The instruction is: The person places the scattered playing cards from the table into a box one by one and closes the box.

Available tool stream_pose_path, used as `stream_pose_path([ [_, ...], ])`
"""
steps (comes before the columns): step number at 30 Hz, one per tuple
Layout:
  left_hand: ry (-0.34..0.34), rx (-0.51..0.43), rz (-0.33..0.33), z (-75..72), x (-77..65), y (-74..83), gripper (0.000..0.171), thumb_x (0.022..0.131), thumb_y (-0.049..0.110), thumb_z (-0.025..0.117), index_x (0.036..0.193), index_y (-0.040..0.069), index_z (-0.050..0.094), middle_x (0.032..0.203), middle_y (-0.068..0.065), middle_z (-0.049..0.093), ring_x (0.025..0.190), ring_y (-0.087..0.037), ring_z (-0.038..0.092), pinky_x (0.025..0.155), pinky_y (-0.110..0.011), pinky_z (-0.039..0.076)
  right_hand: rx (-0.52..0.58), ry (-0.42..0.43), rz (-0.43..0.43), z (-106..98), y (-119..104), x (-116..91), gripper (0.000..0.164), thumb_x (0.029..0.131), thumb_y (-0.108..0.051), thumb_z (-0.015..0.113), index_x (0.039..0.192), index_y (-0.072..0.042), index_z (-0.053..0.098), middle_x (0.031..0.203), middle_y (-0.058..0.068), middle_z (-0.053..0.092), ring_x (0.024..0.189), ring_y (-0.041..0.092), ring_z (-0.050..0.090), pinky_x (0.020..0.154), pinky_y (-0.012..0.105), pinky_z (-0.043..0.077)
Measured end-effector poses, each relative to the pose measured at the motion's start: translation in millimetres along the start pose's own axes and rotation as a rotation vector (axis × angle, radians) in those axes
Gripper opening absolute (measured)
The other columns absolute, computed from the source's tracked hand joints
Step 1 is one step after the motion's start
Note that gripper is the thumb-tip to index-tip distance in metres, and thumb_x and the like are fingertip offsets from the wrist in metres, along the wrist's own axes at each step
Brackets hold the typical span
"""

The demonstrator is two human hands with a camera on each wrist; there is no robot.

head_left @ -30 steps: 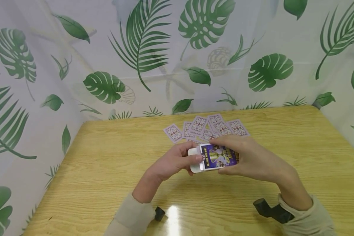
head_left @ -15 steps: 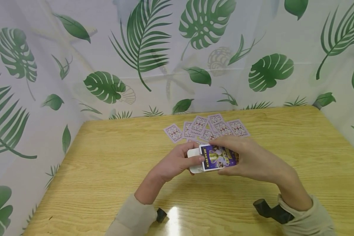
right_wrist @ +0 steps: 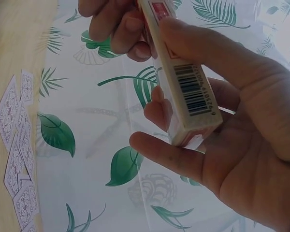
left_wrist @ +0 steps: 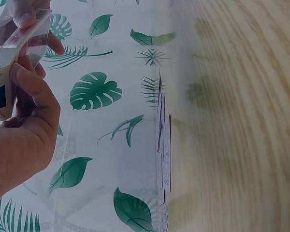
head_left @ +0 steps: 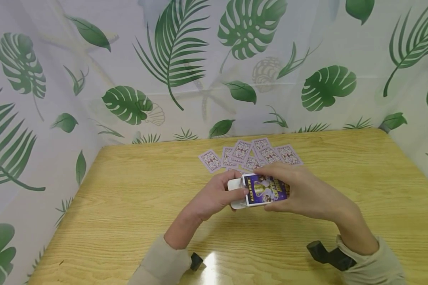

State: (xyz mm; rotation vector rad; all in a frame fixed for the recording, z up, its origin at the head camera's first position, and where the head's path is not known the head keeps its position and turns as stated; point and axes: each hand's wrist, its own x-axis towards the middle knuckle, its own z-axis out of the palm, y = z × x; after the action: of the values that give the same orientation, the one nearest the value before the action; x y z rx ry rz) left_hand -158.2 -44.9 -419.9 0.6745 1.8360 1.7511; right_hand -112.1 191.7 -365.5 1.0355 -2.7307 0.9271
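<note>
A purple playing-card box with a gold trophy on its face is held above the table between both hands. My left hand pinches the box's left end, its thumb on the front edge beside the white end flap, which stands out from the box. My right hand grips the opposite end, thumb along the lower side and fingers along the upper side. In the right wrist view a barcode shows on the narrow side of the box. The inside of the box is hidden.
Several patterned playing cards lie face down, loosely overlapping, on the wooden table just beyond the hands. A white curtain with green leaves hangs behind the table. Black wrist mounts sit at the sleeves.
The left hand has shifted slightly right, its thumb reaching a little further onto the front of the box. The right hand and the loose cards stay almost as they were.
</note>
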Motion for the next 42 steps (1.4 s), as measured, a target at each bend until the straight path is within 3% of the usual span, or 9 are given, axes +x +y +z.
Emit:
stream_pose_path([
  [8, -0.015, -0.008, 0.014, -1.1, -1.3, 1.9, 0.022, 0.097, 0.008, 0.059, 0.114, -0.005, 0.054, 0.094, -0.009, 0.067, 0.071, -0.011, 0.063, 0.056, -0.024, 0.048, 0.002, 0.003, 0.006, 0.4, 1.5, 0.4, 0.068, 0.075, -0.021, 0.089, 0.135, -0.01, 0.059, 0.131, 0.003, 0.063, 0.117, 0.022, 0.06, 0.092, 0.044, 0.052],
  [18, -0.095, -0.03, 0.022, -9.6, -2.6, 1.2, 0.027, 0.101, 0.009, 0.055, 0.125, -0.003, 0.055, 0.094, -0.005, 0.07, 0.071, -0.011, 0.063, 0.057, -0.024, 0.049, 0.064, -0.005, 0.0, -1.0, 3.4, -1.0, 0.068, 0.077, -0.025, 0.087, 0.135, -0.009, 0.058, 0.129, 0.0, 0.062, 0.106, 0.013, 0.059, 0.086, 0.031, 0.053],
  [28, -0.044, -0.029, 0.0, -3.9, 0.3, -0.4, 0.028, 0.1, 0.009, 0.057, 0.124, -0.005, 0.054, 0.097, -0.011, 0.07, 0.071, -0.01, 0.063, 0.058, -0.023, 0.049, 0.024, -0.002, 0.013, -0.2, 3.4, -1.2, 0.066, 0.076, -0.017, 0.087, 0.135, -0.007, 0.058, 0.128, 0.002, 0.063, 0.103, 0.013, 0.059, 0.084, 0.031, 0.053],
  [38, -0.034, 0.02, -0.026, -2.6, 1.5, -1.9, 0.027, 0.099, 0.009, 0.06, 0.122, -0.005, 0.057, 0.094, -0.011, 0.072, 0.07, -0.01, 0.063, 0.057, -0.025, 0.05, -0.032, -0.097, 0.089, 2.1, 4.8, 0.3, 0.073, 0.077, -0.02, 0.087, 0.14, -0.006, 0.053, 0.132, 0.006, 0.06, 0.11, 0.018, 0.057, 0.09, 0.04, 0.052],
  [42, -0.051, 0.045, -0.024, -1.5, 2.7, -4.0, 0.026, 0.099, 0.01, 0.059, 0.12, -0.005, 0.059, 0.095, -0.012, 0.072, 0.071, -0.01, 0.063, 0.058, -0.026, 0.05, -0.064, -0.13, 0.108, 4.0, 8.2, 0.7, 0.071, 0.077, -0.023, 0.087, 0.138, -0.006, 0.055, 0.127, 0.005, 0.062, 0.105, 0.016, 0.058, 0.087, 0.036, 0.052],
])
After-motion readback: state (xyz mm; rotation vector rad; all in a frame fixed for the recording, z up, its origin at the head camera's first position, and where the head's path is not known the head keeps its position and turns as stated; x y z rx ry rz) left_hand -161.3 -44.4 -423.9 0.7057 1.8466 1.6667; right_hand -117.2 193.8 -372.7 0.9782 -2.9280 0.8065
